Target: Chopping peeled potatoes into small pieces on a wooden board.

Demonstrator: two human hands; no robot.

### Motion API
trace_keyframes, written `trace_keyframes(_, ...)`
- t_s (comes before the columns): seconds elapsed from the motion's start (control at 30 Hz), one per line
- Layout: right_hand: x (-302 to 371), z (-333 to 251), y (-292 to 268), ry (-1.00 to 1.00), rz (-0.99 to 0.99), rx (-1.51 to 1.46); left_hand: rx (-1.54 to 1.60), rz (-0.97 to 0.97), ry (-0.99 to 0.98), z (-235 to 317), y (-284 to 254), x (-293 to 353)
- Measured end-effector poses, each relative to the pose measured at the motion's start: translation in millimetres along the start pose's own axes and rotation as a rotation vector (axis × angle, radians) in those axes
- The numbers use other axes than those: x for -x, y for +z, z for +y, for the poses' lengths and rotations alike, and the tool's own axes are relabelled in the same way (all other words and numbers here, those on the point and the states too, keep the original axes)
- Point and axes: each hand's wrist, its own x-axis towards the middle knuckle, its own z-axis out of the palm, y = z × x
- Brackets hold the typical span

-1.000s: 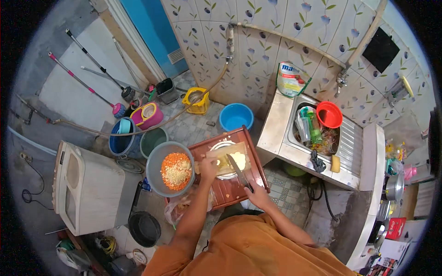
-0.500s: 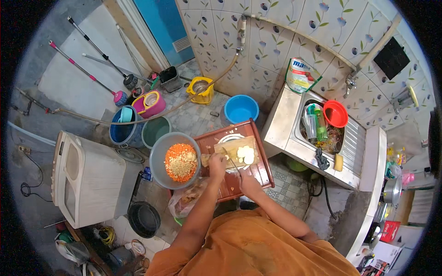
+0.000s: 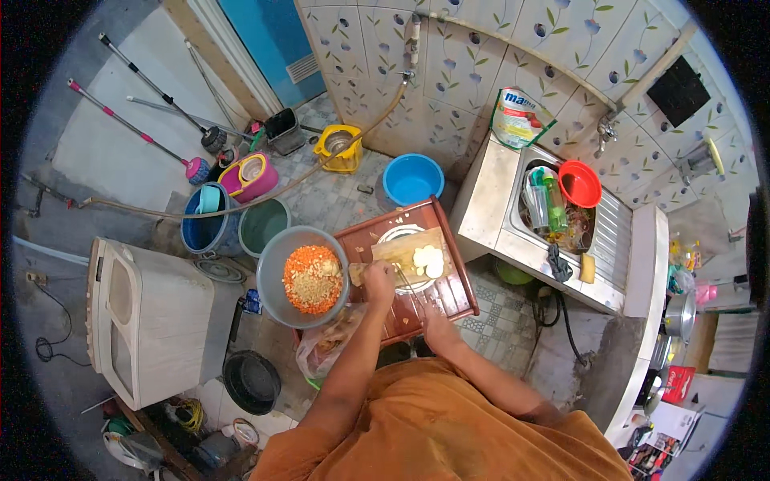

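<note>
My right hand (image 3: 439, 330) is closed round the handle of a knife (image 3: 412, 284), whose thin blade slants up and left over the near edge of a wooden cutting board (image 3: 388, 250). My left hand (image 3: 378, 280) rests at the board's near left side, its fingers curled; whatever they grip is hidden. On the board's right half lie pale, round slices (image 3: 429, 260). Under the board, a white plate (image 3: 393, 233) shows its rim on a red-brown wooden table (image 3: 353, 236). Left of my left hand, a large grey bowl (image 3: 271, 282) holds diced orange and pale pieces with a tan chopped heap on top.
A clear plastic bag (image 3: 327, 343) hangs by the table's near left edge. Behind the table stands a blue basin (image 3: 414, 178). To the right is a steel sink (image 3: 523, 255) with a red bowl (image 3: 580, 183). A white washing machine (image 3: 160, 321) stands at left.
The view has shifted slightly. My right hand has drawn a little toward me with the knife, and the blade sits lower on the board. My left hand stays in nearly the same place.
</note>
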Motion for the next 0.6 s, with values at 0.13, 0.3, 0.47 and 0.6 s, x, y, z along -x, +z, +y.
trace_keyframes(0.13, 17.6, -7.8, -10.7, 0.144, -0.098, 0.011, 0.042, -0.012, 0.005, -1.5, -3.0, 0.4)
trace_keyframes(0.3, 22.1, -19.6, -25.7, 0.197, -0.124, 0.002, 0.070, -0.047, 0.002, 4.6, -10.4, 1.9)
trace_keyframes(0.47, 12.9, -38.8, -35.5, 0.058, 0.021, 0.000, 0.177, -0.037, -0.012, 1.4, -20.0, 4.7)
trace_keyframes(0.6, -2.3, -35.9, -24.7, 0.036, -0.036, 0.036, 0.158, -0.045, -0.012, -8.1, -16.8, 8.6)
